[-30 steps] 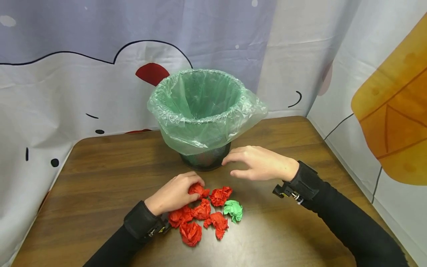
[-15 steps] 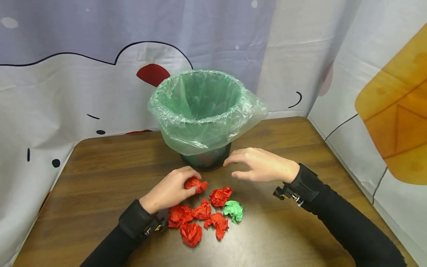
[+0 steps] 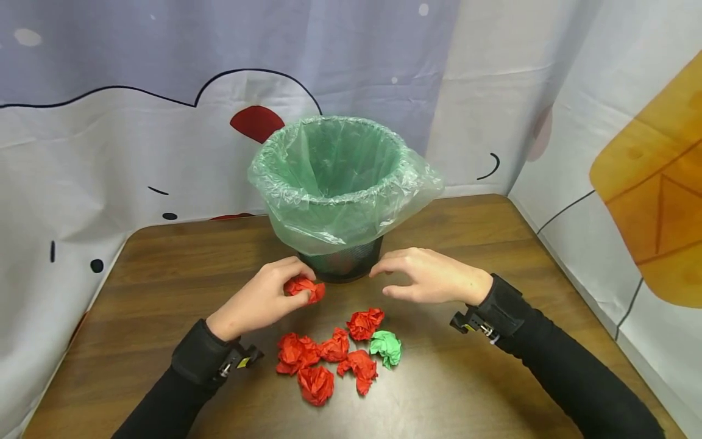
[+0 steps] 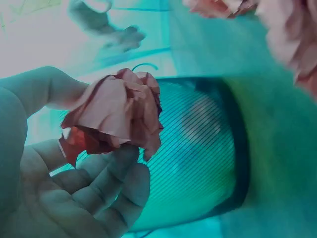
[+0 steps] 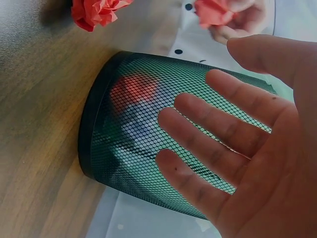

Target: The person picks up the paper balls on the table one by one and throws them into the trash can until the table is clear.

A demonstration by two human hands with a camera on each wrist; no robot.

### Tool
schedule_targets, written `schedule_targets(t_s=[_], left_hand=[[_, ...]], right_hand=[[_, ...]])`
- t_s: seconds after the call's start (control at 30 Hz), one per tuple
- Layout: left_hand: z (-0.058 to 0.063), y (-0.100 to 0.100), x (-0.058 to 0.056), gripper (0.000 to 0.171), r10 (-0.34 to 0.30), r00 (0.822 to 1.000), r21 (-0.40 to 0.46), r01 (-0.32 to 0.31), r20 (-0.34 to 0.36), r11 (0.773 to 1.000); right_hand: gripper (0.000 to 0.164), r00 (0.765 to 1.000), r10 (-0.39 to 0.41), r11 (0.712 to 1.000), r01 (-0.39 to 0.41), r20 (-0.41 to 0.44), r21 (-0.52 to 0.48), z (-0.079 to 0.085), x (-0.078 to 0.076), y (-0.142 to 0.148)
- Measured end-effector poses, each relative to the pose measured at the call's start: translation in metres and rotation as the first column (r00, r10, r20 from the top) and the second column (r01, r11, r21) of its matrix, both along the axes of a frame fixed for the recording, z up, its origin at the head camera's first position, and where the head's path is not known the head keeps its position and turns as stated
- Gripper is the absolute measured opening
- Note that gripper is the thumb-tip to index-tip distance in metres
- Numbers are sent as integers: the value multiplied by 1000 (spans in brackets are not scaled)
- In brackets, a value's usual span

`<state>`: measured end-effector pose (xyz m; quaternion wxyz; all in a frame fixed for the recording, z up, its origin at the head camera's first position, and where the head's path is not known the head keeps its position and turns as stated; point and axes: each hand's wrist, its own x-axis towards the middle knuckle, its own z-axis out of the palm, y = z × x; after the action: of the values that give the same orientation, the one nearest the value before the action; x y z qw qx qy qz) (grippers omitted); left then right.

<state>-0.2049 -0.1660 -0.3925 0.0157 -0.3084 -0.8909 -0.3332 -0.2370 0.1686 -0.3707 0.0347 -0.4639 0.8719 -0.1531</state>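
A crumpled red paper ball [image 3: 306, 289], its folds loose and uneven, is held in the left hand [image 3: 264, 299] near the mesh bin [image 3: 363, 258].

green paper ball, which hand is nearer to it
Right. The right hand is just beyond the green paper ball, slightly to its right; the left hand, holding a red paper ball, is farther off, beyond it and to its left.

Mesh wastebasket [image 3: 359, 259] on tbl [image 3: 455, 384], w/ liner [image 3: 329, 228] inside, cloth backdrop [image 3: 164, 143] behind. Loose paper balls [image 3: 334, 346] in front; held paper ball [image 3: 307, 291] front-L, in L hand [image 3: 258, 300].
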Motion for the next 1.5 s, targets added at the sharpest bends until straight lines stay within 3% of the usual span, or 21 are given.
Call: schedule_targets(t_s=[0.23,0.5,0.8,1.1,1.3,1.5], left_hand=[[26,-21,-4,22,56,996,55,-52,-63,997],[66,-44,-9,26,143,984,96,-133,-108,986],[109,-61,-15,30,275,943,169,-245,-189,955],[143,-51,-28,27,359,897,272,-289,-258,918],[165,-38,-36,26,370,887,292,-289,-277,912],[182,-27,-45,27,378,878,256,-309,-293,916]], right_hand=[[31,1000,1,1000,-1,6,-4,-3,1,2],[32,1000,2,1000,-2,19,6,-5,1,3],[31,999,8,1000,-8,50,1,-6,1,4],[32,999,1,1000,-1,53,8,-9,1,4],[31,998,6,1000,-6,62,-3,-10,1,5],[32,998,-7,1000,6,63,9,-12,1,7]])
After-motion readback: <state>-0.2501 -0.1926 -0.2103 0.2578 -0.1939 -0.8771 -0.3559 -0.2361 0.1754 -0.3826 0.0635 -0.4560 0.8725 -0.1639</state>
